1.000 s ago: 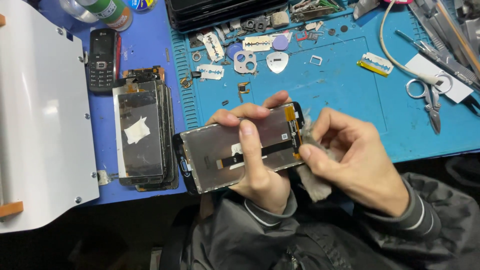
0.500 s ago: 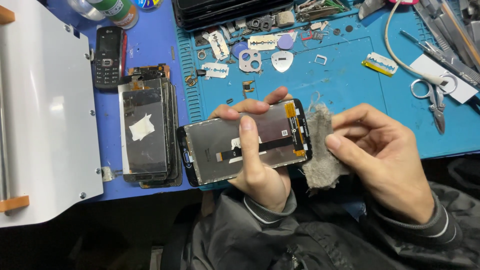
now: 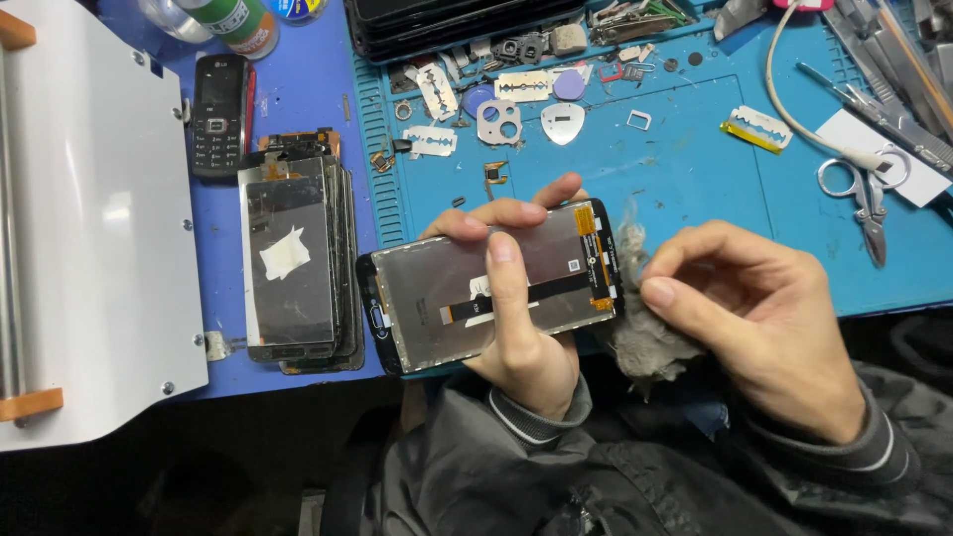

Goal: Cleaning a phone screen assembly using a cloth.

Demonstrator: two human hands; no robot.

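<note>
left hand (image 3: 516, 328) gripping a phone screen assembly (image 3: 491, 283) back side up, just above the blue tabletop (image 3: 685, 179). right hand (image 3: 764, 318) pinched around a grey cloth wad (image 3: 635, 337) touching the assembly's right end. beside a stack of screens (image 3: 298, 263) to the left.

Blue workbench mat (image 3: 685, 189), dark floor (image 3: 199, 467)

right hand (image 3: 764, 318) pulled back off screen panel (image 3: 491, 288) | grey cloth (image 3: 635, 337) now bunched (beside panel edge)

Repair bench, surrounding items.
Stacked screen panels (image 3: 295, 266) lying beside a black keypad phone (image 3: 219, 115); razor blades (image 3: 755, 129) and scissors (image 3: 866, 194) resting on the blue mat (image 3: 685, 189).
</note>
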